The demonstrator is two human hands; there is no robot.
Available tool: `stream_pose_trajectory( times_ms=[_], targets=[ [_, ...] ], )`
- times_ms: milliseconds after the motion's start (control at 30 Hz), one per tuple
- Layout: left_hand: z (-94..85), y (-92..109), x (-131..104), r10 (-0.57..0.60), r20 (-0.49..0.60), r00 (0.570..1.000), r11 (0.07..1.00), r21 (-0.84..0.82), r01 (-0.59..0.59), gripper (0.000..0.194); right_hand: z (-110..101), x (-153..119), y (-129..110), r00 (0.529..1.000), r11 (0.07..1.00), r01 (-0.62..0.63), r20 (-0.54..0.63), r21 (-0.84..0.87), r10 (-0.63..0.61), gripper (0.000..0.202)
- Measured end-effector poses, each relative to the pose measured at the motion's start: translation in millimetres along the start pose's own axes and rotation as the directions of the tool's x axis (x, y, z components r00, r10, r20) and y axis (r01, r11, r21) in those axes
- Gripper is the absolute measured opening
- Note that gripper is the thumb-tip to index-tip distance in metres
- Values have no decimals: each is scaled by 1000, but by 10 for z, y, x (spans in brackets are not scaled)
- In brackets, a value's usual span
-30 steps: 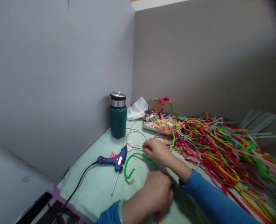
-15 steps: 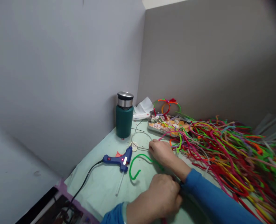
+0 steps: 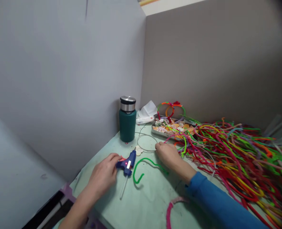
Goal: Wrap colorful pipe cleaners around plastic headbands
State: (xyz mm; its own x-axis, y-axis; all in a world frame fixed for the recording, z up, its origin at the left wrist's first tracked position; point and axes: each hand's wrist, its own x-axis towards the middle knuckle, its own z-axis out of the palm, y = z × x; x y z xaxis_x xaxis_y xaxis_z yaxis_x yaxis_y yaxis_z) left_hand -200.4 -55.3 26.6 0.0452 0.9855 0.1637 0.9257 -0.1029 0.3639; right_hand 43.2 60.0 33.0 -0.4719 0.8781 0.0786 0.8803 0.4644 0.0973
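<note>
Curling around the handle of the glue gun (image 3: 127, 164), your left hand (image 3: 105, 171) has left its clenched spot at the lower middle of the table (image 3: 141, 210), so the gun now seems to enter the work. It lies flat, left of the green pipe cleaner (image 3: 135, 168), nozzle by a pale disc (image 3: 139, 150). Your right hand (image 3: 168, 154) stays at the wire hoop (image 3: 147, 150), fingertips apparently pinching its near right edge. Leaving also bared a pink fuzzy band (image 3: 168, 214), which the bottom edge cuts off. Your left fingers cover the handle, so you cannot judge pressure on the trigger; your right knuckles hide the exact pinch. Farther right, strands in the pipe-cleaner pile (image 3: 226, 152) blur together.
</note>
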Motion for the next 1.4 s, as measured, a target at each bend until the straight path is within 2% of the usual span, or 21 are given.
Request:
stream_pose_trajectory(
  times_ms=[100,233,333,500,567,633,667,733,800,867,933,967,1033,1067,1100,1167,1200,1300,1400],
  targets=[
    [33,-68,-12,24,60,998,998,62,-27,52,-4,-100,-18,1000,1000,13,-20,25,-12,19],
    [24,-29,14,-2,95,995,991,132,-10,38,-2,-194,-97,994,988,103,-50,112,-98,23],
    [21,-2,29,-35,90,995,987,158,20,28,18,-138,-130,997,990,56,-51,133,-50,23],
    [45,9,17,-50,59,997,986,161,40,23,73,45,-129,999,989,12,-53,149,-4,18],
    [53,6,10,-61,52,997,986,156,52,21,70,80,-93,995,986,0,-94,167,16,20],
    [61,-1,7,-60,44,997,988,142,53,22,39,86,1,980,959,-1,-188,282,57,24],
    [63,-5,6,-57,41,998,989,136,51,22,12,80,77,962,917,13,-254,399,97,25],
    [67,-10,5,-50,35,998,990,133,45,23,-64,47,285,918,768,33,-324,639,230,27],
    [68,-9,6,-51,32,998,989,139,46,22,-167,-15,551,849,682,32,-380,730,367,30],
    [68,-6,9,-50,32,998,988,150,45,22,-281,-101,821,773,721,-9,-452,693,445,30],
    [70,-8,16,-38,43,998,987,160,31,21,-371,-192,1026,709,829,-184,-513,528,484,27],
    [73,-13,19,-26,49,998,986,165,17,21,-395,-231,1083,697,856,-292,-518,427,496,31],
    [78,-30,23,4,57,998,985,174,-14,21,-387,-280,1078,723,869,-400,-483,292,495,38],
    [79,-40,24,19,57,998,984,175,-28,21,-353,-287,1017,762,881,-388,-442,271,472,37],
    [77,-51,23,32,55,998,984,172,-41,21,-304,-281,922,816,897,-339,-385,284,431,33],
    [63,-69,17,55,53,997,986,155,-63,21,-179,-235,666,934,915,-144,-255,376,252,24],
    [51,-76,13,66,54,996,987,141,-73,21,-114,-200,523,964,899,-87,-193,430,185,24],
    [11,-101,3,98,54,994,990,101,-103,21,42,-82,137,997,877,-49,-26,478,70,24],
    [2,-151,8,149,52,987,985,75,-152,20,110,12,-105,999,879,-34,14,476,30,22]
  ],
)
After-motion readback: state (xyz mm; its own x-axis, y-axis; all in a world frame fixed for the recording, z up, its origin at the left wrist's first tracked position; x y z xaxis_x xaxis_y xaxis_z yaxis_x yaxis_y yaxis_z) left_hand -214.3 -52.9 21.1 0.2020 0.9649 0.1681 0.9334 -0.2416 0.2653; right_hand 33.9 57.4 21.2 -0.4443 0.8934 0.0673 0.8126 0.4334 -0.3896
